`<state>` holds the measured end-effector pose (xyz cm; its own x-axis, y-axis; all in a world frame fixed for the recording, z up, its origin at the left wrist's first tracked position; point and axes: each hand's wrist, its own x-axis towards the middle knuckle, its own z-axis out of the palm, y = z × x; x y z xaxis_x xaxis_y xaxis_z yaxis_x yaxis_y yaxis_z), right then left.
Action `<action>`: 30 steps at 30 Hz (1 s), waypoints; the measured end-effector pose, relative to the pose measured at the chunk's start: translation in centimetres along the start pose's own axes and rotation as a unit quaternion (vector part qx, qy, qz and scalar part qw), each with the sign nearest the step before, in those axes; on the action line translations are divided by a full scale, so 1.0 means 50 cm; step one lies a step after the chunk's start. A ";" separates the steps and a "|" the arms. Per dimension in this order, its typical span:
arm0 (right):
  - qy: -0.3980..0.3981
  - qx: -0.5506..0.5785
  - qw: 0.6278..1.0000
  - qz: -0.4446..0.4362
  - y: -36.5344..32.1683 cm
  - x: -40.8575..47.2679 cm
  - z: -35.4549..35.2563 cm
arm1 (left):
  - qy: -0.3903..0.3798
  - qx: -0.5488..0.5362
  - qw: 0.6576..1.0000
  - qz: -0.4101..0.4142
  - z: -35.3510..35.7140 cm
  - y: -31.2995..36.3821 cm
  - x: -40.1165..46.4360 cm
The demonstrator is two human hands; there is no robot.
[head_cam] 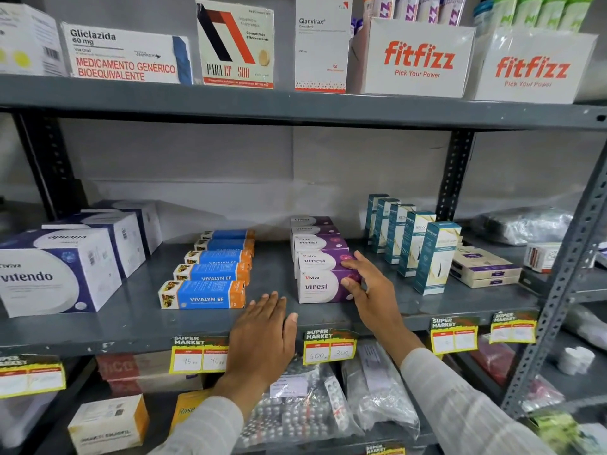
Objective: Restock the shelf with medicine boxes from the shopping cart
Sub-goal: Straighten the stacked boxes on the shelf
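— Currently, where is the front purple-and-white "virest" cardboard box (323, 287) held?

— On the grey metal shelf (138, 318), at the head of its row; the grip of the right hand (368, 287) is closed against its right end, fingers on the side face. The left hand (262, 333) is laid flat and empty on the shelf edge.

— How should it be seated well?

— It should be squared with the boxes behind, label kept forward.

left sleeve (210, 425): pale, faint stripes | right sleeve (460, 399): same, long, to wrist | hands bare
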<state>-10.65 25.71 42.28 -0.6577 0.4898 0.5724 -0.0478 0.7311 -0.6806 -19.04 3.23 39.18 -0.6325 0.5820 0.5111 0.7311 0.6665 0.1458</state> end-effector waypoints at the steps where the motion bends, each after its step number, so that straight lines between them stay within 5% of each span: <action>1: 0.004 -0.003 1.000 -0.008 0.000 -0.002 -0.001 | 0.001 -0.002 1.000 0.000 0.000 0.000 0.000; 14: 0.022 -0.078 0.996 -0.044 -0.026 -0.018 -0.006 | -0.020 -0.074 0.997 0.001 -0.027 -0.001 0.002; 20: 0.119 -0.116 0.972 -0.165 -0.156 -0.032 0.045 | 0.142 -0.178 0.973 -0.039 -0.162 -0.109 -0.056; 23: 0.044 -0.107 0.966 -0.229 -0.222 -0.033 0.120 | 0.148 -0.123 0.977 -0.090 -0.185 -0.247 -0.078; 30: -0.129 -0.052 0.986 -0.092 -0.260 0.004 0.279 | 0.051 0.010 0.990 -0.127 -0.138 -0.445 -0.088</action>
<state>-20.66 9.68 44.84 -0.8153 0.2176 0.5366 -0.1148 0.8475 -0.5182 -30.75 -17.38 39.53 -0.7659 0.3443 0.5430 0.5450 0.7958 0.2640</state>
